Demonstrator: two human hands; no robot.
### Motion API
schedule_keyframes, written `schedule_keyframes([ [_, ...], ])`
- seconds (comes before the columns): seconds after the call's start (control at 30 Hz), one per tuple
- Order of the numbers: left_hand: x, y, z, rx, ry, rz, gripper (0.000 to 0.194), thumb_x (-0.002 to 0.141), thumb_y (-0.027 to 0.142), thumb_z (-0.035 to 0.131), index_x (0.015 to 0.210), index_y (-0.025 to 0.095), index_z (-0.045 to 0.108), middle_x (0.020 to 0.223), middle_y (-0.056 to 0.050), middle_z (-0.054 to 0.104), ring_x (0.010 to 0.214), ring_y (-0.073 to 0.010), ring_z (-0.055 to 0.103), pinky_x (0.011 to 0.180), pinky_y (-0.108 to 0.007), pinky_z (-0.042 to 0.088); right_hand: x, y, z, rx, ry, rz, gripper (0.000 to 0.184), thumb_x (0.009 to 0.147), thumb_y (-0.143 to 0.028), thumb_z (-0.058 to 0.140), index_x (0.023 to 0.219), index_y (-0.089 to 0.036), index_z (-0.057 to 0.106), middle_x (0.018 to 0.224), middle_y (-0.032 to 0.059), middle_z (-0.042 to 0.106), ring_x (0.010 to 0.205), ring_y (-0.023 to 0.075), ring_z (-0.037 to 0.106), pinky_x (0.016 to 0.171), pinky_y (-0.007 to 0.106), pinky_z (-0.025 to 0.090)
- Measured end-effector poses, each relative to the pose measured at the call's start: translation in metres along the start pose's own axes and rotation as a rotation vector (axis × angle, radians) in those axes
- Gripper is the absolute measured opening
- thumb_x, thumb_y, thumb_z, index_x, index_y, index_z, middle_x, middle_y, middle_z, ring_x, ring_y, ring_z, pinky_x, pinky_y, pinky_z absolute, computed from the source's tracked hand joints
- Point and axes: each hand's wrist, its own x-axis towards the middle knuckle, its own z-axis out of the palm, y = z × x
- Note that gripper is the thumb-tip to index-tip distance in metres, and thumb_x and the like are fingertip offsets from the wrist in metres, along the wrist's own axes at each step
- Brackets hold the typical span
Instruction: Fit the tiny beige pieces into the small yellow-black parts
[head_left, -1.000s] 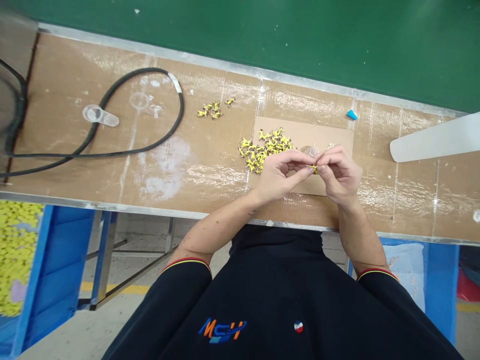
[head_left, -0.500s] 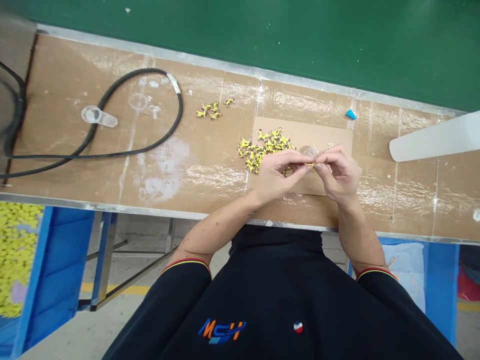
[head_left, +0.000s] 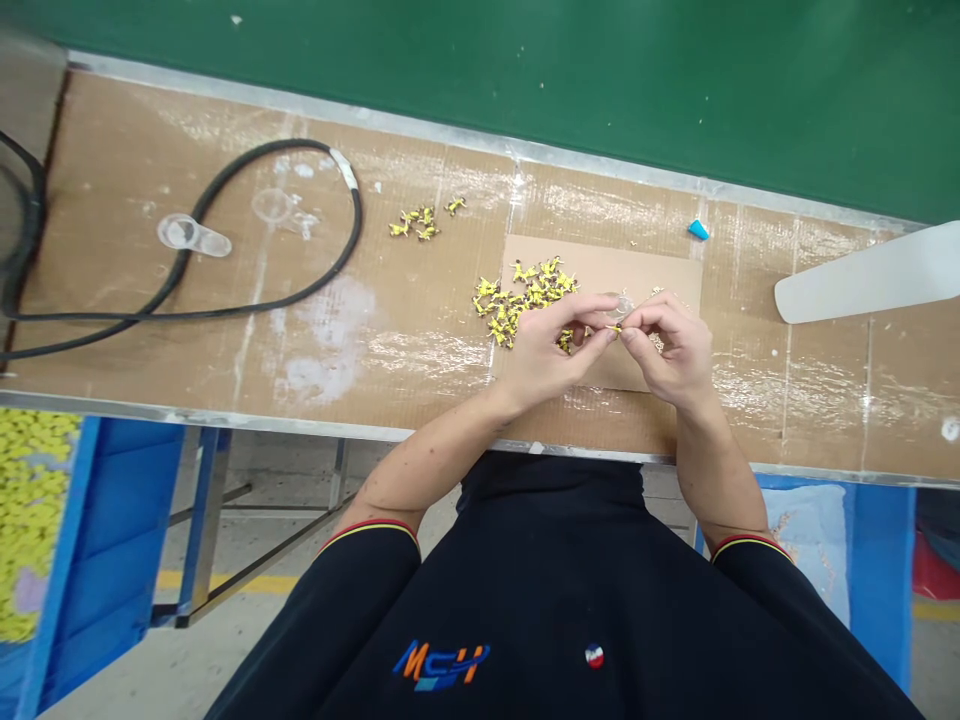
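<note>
Pinching a small yellow part (head_left: 615,328) between thumb and fingers, the left hand (head_left: 559,350) and right hand (head_left: 670,350) meet over a cardboard sheet (head_left: 660,260). The part's long axis seems to run left to right between them, with neither hand clearly nearer. Relative to the sheet, a heap of yellow parts (head_left: 510,310) lies on it, just left of the hands, a clear disc (head_left: 619,305) sits just beyond them, and a smaller yellow cluster (head_left: 424,225) lies off its left edge.

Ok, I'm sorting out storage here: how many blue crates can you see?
2: one crate at lower left, holding yellow parts; one crate at lower right, holding a pale blue sheet. Others may lie unseen.
</note>
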Motion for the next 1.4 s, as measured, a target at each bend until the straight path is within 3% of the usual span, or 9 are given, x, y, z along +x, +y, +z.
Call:
schedule_keyframes([
  [0.23,0.003,0.003,-0.005,0.087,-0.071,0.118,0.029,0.097,0.024,0.068,0.125,0.022,0.066,0.083,0.002,0.076,0.066,-0.0056,0.065,0.064,-0.016,0.052,0.000,0.001,-0.004,0.090,-0.071,0.085,0.014,0.095,-0.028,0.069,0.081,-0.024,0.069,0.073,-0.0018,0.061,0.064,0.0127,0.052,0.058,0.029,0.043],
  [0.53,0.001,-0.002,-0.003,0.051,-0.071,0.061,0.036,0.093,0.022,0.071,0.128,0.024,0.065,0.077,0.005,0.071,0.057,-0.0042,0.054,0.058,-0.015,0.049,-0.002,0.005,0.000,0.197,-0.075,0.173,0.016,0.094,-0.030,0.070,0.080,-0.023,0.069,0.072,-0.0020,0.061,0.063,0.0119,0.052,0.057,0.028,0.042],
  [0.63,0.002,-0.001,-0.001,0.032,-0.052,0.086,0.032,0.094,0.020,0.070,0.126,0.023,0.068,0.081,0.002,0.074,0.064,-0.0056,0.062,0.062,-0.017,0.052,-0.004,0.005,0.003,0.194,-0.020,0.174,0.016,0.094,-0.032,0.071,0.081,-0.023,0.070,0.073,-0.0022,0.058,0.064,0.0122,0.051,0.059,0.029,0.044],
  [0.7,0.004,0.000,-0.001,0.023,-0.042,0.126,0.024,0.094,0.018,0.071,0.118,0.023,0.073,0.089,-0.001,0.078,0.075,-0.0076,0.070,0.069,-0.019,0.056,-0.006,0.005,0.005,0.240,0.048,0.157,0.011,0.093,-0.035,0.074,0.090,-0.025,0.071,0.079,-0.0014,0.059,0.070,0.0130,0.054,0.063,0.029,0.048],
  [0.77,0.007,0.000,-0.002,0.006,-0.026,0.155,0.017,0.094,0.017,0.072,0.109,0.024,0.076,0.095,-0.002,0.081,0.084,-0.0100,0.074,0.077,-0.023,0.060,-0.007,0.006,0.006,0.342,0.114,0.146,0.020,0.090,-0.041,0.077,0.104,-0.027,0.070,0.088,-0.0003,0.060,0.078,0.0143,0.059,0.067,0.029,0.053],
  [0.9,0.012,-0.001,-0.008,-0.041,-0.020,0.204,0.014,0.092,0.019,0.075,0.103,0.028,0.077,0.096,-0.001,0.082,0.096,-0.0152,0.077,0.091,-0.036,0.062,-0.007,0.005,0.008,0.514,0.052,0.164,0.028,0.091,-0.047,0.076,0.107,-0.026,0.066,0.099,0.0024,0.067,0.081,0.0142,0.065,0.062,0.027,0.057],
  [1.0,0.013,0.002,-0.013,-0.022,-0.062,0.241,0.013,0.091,0.020,0.077,0.099,0.030,0.077,0.094,0.000,0.082,0.103,-0.0182,0.076,0.095,-0.041,0.062,-0.007,0.001,0.007,0.569,-0.033,0.147,0.021,0.092,-0.041,0.075,0.102,-0.025,0.066,0.099,0.0031,0.072,0.073,0.0125,0.067,0.057,0.025,0.058],
  [1.17,0.012,0.006,-0.015,0.013,-0.127,0.274,0.013,0.093,0.021,0.074,0.100,0.032,0.077,0.096,0.001,0.083,0.107,-0.0190,0.076,0.095,-0.044,0.063,-0.006,-0.004,0.004,0.554,-0.009,0.071,0.011,0.090,-0.028,0.078,0.088,-0.023,0.068,0.092,0.0026,0.075,0.064,0.0112,0.067,0.058,0.027,0.060],
  [1.4,0.012,0.004,-0.013,0.030,-0.054,0.311,0.024,0.087,0.024,0.081,0.110,0.031,0.074,0.104,0.000,0.083,0.104,-0.0190,0.076,0.095,-0.042,0.063,-0.005,-0.006,0.003,0.482,0.059,-0.041,0.012,0.085,-0.018,0.082,0.089,-0.026,0.074,0.092,0.0022,0.078,0.084,0.0171,0.077,0.074,0.034,0.067],
])
